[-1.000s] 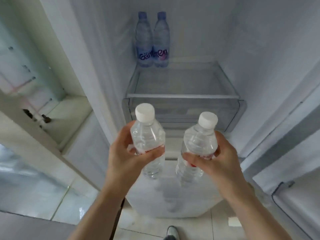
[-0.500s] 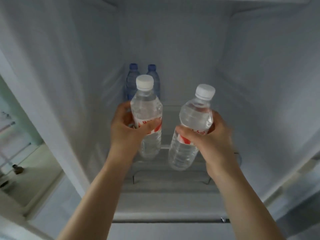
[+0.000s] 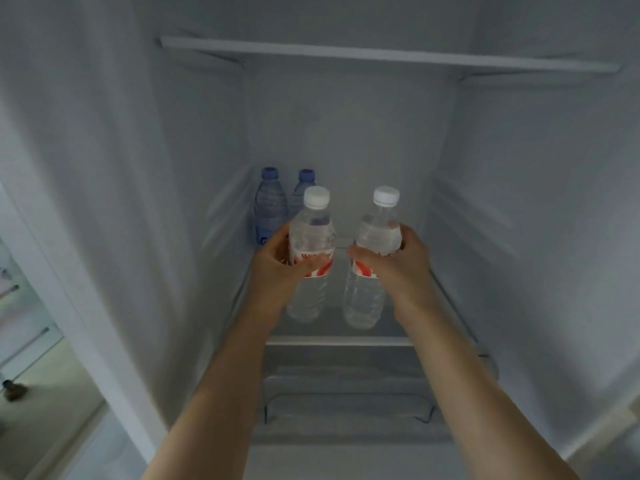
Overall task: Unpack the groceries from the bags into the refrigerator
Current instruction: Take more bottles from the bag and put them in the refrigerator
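left-hand bottle label: the bottle (image 3: 310, 244) gripped in the left hand (image 3: 277, 268) carries a red and white band (image 3: 317, 259) with red lettering across it; the thumb covers part and the letters are too blurred to read
right-hand bottle label: the bottle (image 3: 375, 237) gripped in the right hand (image 3: 398, 261) has a like red and white band (image 3: 362, 270), mostly hidden under the fingers; no word can be made out
blue bottles beyond the left hand: the left one (image 3: 269, 206) shows a trace of white print near its foot, unreadable
caps: plain, no print
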### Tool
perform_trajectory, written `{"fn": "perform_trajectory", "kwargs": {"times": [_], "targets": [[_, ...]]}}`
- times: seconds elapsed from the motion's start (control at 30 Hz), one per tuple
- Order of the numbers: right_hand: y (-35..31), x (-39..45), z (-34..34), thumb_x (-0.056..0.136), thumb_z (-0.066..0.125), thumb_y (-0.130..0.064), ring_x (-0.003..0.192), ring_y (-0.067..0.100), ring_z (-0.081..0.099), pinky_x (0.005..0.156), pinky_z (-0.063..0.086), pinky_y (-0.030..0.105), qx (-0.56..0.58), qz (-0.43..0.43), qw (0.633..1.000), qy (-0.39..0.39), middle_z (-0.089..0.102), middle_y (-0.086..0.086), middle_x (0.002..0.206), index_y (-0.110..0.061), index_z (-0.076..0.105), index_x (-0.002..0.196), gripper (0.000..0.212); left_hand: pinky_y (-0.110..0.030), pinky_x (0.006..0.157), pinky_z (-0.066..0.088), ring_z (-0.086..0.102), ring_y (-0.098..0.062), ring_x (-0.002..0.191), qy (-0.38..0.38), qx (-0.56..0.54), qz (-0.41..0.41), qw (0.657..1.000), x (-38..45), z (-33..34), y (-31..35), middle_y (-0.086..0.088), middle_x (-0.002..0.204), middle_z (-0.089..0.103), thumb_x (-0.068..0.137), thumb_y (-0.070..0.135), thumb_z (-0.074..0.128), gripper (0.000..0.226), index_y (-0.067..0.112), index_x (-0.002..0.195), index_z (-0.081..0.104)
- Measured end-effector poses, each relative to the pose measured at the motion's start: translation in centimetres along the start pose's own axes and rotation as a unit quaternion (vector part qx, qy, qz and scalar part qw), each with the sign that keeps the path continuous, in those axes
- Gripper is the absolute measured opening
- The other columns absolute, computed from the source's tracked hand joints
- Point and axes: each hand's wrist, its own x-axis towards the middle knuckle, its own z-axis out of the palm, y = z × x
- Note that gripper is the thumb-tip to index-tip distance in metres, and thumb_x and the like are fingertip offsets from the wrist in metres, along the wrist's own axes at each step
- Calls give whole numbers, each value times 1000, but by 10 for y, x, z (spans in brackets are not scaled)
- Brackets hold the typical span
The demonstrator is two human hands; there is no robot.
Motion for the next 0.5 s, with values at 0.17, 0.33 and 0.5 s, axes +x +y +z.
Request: {"fn": "perform_trajectory", "kwargs": {"times": [0.17,0.33,0.5], "targets": [[10,13,2,61,88,-21,90,14,67,83,56,37,-13,3,1000,-6,68,-5,98,-22,59,109,56,-14,70,53,69,-2,90,-12,-17,-6,1000,9,-5,-8,15,98,73,72,2,79,52,27,115,63],[20,13,1,66,85,-24,90,11,67,80,56,34,-24,-27,999,-18,68,-7,99,-24,57,114,56,-11,67,51,69,2,89,-21,-13,-20,1000,14,-8,-10,18,97,72,77,8,77,48,28,118,62],[34,5,3,68,84,-25,92,8,68,78,57,32,-22,-53,998,-14,68,-8,104,-25,54,122,62,-5,67,48,62,12,92,-18,43,-23,999,9,-8,-21,25,105,63,76,15,79,55,34,121,54]]}}
